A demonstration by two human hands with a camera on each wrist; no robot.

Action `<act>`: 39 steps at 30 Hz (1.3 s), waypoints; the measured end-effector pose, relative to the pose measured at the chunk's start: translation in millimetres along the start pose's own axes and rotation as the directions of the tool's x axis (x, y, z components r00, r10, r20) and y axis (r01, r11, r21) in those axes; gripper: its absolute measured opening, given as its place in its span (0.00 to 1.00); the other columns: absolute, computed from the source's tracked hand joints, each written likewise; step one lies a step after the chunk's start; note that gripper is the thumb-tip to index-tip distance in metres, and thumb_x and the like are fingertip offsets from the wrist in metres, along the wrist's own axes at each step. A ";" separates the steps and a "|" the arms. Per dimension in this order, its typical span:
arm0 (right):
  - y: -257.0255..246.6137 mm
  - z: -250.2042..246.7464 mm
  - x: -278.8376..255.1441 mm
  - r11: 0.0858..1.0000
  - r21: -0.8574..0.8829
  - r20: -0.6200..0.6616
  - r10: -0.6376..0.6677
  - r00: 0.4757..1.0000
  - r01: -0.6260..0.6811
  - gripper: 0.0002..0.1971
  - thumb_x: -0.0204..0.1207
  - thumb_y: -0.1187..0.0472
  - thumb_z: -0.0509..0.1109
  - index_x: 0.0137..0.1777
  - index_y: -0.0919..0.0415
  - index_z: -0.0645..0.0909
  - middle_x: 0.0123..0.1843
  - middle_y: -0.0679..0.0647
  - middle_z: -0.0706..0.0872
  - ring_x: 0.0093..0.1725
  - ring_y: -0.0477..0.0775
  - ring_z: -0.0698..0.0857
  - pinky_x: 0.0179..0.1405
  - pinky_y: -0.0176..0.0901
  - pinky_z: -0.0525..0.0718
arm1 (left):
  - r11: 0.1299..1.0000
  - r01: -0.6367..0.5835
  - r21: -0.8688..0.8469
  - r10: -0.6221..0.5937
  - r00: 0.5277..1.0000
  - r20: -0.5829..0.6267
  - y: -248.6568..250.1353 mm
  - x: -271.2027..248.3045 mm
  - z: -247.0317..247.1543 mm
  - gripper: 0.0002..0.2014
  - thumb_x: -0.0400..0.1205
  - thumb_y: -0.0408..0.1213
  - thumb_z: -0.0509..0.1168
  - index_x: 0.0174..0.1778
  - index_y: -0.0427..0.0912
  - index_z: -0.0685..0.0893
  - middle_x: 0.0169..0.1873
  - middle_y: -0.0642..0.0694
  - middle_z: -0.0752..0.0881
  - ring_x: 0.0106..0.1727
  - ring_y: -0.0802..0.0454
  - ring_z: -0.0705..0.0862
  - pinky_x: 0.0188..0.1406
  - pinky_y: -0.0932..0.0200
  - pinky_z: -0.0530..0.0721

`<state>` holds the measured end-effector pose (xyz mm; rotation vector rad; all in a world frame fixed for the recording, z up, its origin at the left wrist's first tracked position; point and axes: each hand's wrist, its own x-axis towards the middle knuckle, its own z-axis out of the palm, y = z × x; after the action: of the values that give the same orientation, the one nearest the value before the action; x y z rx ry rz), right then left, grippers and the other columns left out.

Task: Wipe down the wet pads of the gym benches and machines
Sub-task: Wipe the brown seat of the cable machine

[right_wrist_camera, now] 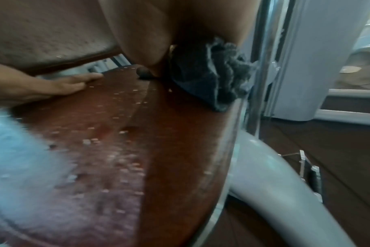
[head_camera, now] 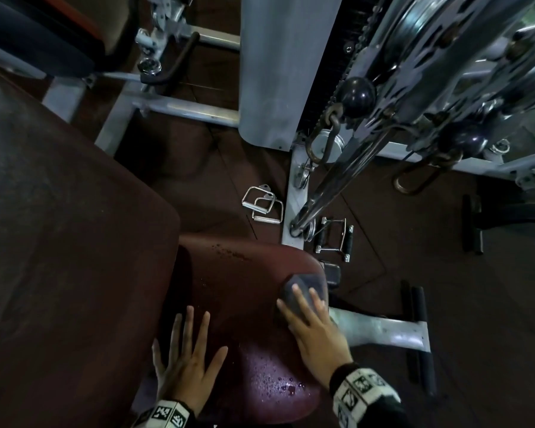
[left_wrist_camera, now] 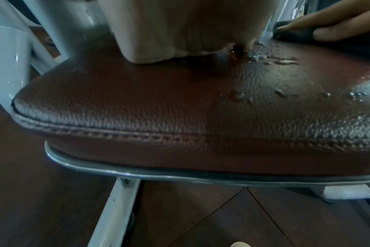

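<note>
A maroon seat pad [head_camera: 244, 288] [left_wrist_camera: 180, 108] [right_wrist_camera: 137, 133] carries water drops [head_camera: 278, 384] [left_wrist_camera: 285, 61] near its front and a few at its far edge. My right hand [head_camera: 309, 316] [right_wrist_camera: 158, 33] presses a dark grey cloth [head_camera: 306, 288] [right_wrist_camera: 211, 78] [left_wrist_camera: 296, 35] onto the seat's right rim, with straight fingers laid over it. My left hand [head_camera: 195, 344] [right_wrist_camera: 63, 85] lies flat on the left part of the seat, fingers spread, holding nothing. A large dark back pad [head_camera: 59, 242] rises on the left.
Metal cable handles [head_camera: 261, 205] [head_camera: 334, 239] lie on the dark floor beyond the seat. A cable machine with pulleys and black knobs [head_camera: 414, 88] stands at the right, a grey column [head_camera: 278, 72] ahead. The seat's grey frame [head_camera: 383, 332] juts out to the right.
</note>
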<state>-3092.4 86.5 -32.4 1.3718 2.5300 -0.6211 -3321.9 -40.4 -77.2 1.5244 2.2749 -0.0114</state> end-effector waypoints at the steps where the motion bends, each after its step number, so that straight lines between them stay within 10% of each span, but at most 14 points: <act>1: -11.5 4.2 -3.7 0.999 -0.020 0.022 -0.043 0.999 0.043 0.33 0.70 0.56 0.58 0.77 0.39 0.64 0.81 0.50 0.64 0.76 0.63 0.67 0.65 0.57 0.79 | 1.000 -0.001 -0.004 0.000 1.000 -0.001 -0.1 0.1 -0.3 0.36 0.81 0.68 0.37 0.84 0.55 0.49 0.84 0.47 0.53 0.84 0.54 0.42 0.62 0.23 0.68; 8: -47.3 -12.4 59.8 0.983 0.007 0.019 -0.183 0.983 0.183 0.37 0.65 0.58 0.72 0.74 0.35 0.67 0.80 0.47 0.65 0.75 0.61 0.71 0.65 0.55 0.76 | 1.000 0.007 -0.019 -0.007 1.000 0.030 -1.0 0.0 -2.4 0.37 0.81 0.69 0.37 0.84 0.55 0.48 0.84 0.47 0.53 0.84 0.54 0.42 0.63 0.23 0.66; 12: -23.1 -25.9 82.8 0.987 0.135 -0.034 -0.077 0.996 0.081 0.27 0.84 0.56 0.56 0.77 0.29 0.56 0.84 0.43 0.41 0.83 0.54 0.44 0.77 0.49 0.60 | 0.999 0.007 -0.033 -0.005 0.999 0.048 -1.0 -0.6 -3.6 0.37 0.81 0.68 0.37 0.84 0.55 0.48 0.84 0.49 0.50 0.84 0.54 0.41 0.65 0.23 0.64; 15: -7.1 -22.7 71.2 0.977 0.208 -0.090 -0.037 0.995 0.055 0.26 0.84 0.57 0.57 0.77 0.32 0.59 0.84 0.46 0.41 0.83 0.52 0.41 0.79 0.45 0.54 | 0.999 -0.001 -0.047 0.002 0.999 0.041 -2.4 -1.5 -4.2 0.36 0.81 0.69 0.37 0.84 0.57 0.47 0.84 0.50 0.48 0.84 0.55 0.41 0.67 0.25 0.60; 21: 9.0 16.9 -10.7 0.971 0.221 -0.215 -0.048 0.975 0.097 0.31 0.81 0.57 0.63 0.75 0.27 0.57 0.84 0.45 0.49 0.82 0.48 0.50 0.67 0.42 0.72 | 0.988 -0.076 -0.135 0.084 0.995 0.054 -15.6 -11.6 -20.2 0.33 0.83 0.66 0.37 0.82 0.56 0.56 0.83 0.47 0.55 0.81 0.50 0.57 0.77 0.45 0.55; 28: 17.5 53.6 -91.0 0.982 0.162 -0.177 -0.069 0.982 0.098 0.26 0.80 0.49 0.54 0.77 0.29 0.56 0.84 0.50 0.51 0.80 0.53 0.63 0.57 0.28 0.79 | 0.962 -0.073 -0.263 0.076 0.997 0.002 -38.3 -34.7 -22.5 0.34 0.82 0.68 0.37 0.83 0.57 0.55 0.84 0.49 0.42 0.83 0.61 0.38 0.78 0.67 0.34; 33: 18.8 38.1 -61.2 0.989 0.084 -0.186 -0.104 0.977 0.121 0.23 0.82 0.47 0.52 0.77 0.31 0.60 0.84 0.52 0.54 0.81 0.54 0.57 0.73 0.49 0.70 | 0.984 -0.128 -0.127 0.135 0.990 0.045 -40.0 -37.0 -11.6 0.34 0.75 0.73 0.30 0.79 0.71 0.38 0.82 0.53 0.34 0.84 0.52 0.39 0.82 0.49 0.51; 35: 13.2 31.6 -40.4 0.989 0.041 -0.179 -0.131 0.975 0.140 0.23 0.82 0.48 0.53 0.77 0.32 0.61 0.83 0.53 0.56 0.81 0.56 0.57 0.75 0.55 0.66 | 0.983 -0.159 -0.093 0.176 0.959 0.224 -38.8 -37.3 -27.3 0.26 0.86 0.52 0.55 0.80 0.61 0.58 0.83 0.40 0.50 0.82 0.31 0.50 0.71 0.29 0.69; 36: 7.4 28.7 -30.6 0.989 0.024 -0.169 -0.142 0.975 0.148 0.23 0.81 0.48 0.53 0.77 0.32 0.62 0.83 0.54 0.57 0.81 0.57 0.59 0.76 0.57 0.64 | 0.979 -0.200 -0.035 0.203 0.955 0.217 -39.5 -37.4 -25.7 0.32 0.74 0.34 0.75 0.74 0.48 0.73 0.82 0.35 0.54 0.79 0.24 0.54 0.62 0.25 0.75; 38: -9.7 25.2 -15.0 0.982 -0.027 -0.130 -0.186 0.974 0.184 0.23 0.80 0.48 0.55 0.76 0.33 0.64 0.82 0.55 0.60 0.79 0.60 0.63 0.75 0.59 0.62 | 0.983 -0.176 0.044 0.163 0.963 0.214 -38.3 -34.3 -22.1 0.37 0.58 0.17 0.79 0.63 0.40 0.81 0.82 0.32 0.49 0.77 0.24 0.62 0.54 0.29 0.82; 39: -20.4 25.7 -10.3 0.973 -0.064 -0.108 -0.226 0.968 0.220 0.24 0.79 0.48 0.55 0.76 0.34 0.64 0.82 0.56 0.61 0.79 0.60 0.65 0.74 0.60 0.62 | 0.991 -0.115 0.063 0.100 0.974 0.205 -33.7 -36.2 -28.9 0.28 0.71 0.23 0.75 0.66 0.43 0.78 0.83 0.34 0.45 0.76 0.30 0.68 0.57 0.38 0.84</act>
<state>-3104.3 57.3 -46.1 1.1450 2.7968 -0.5235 -3349.5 -79.6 -45.8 1.6037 2.0527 -0.2131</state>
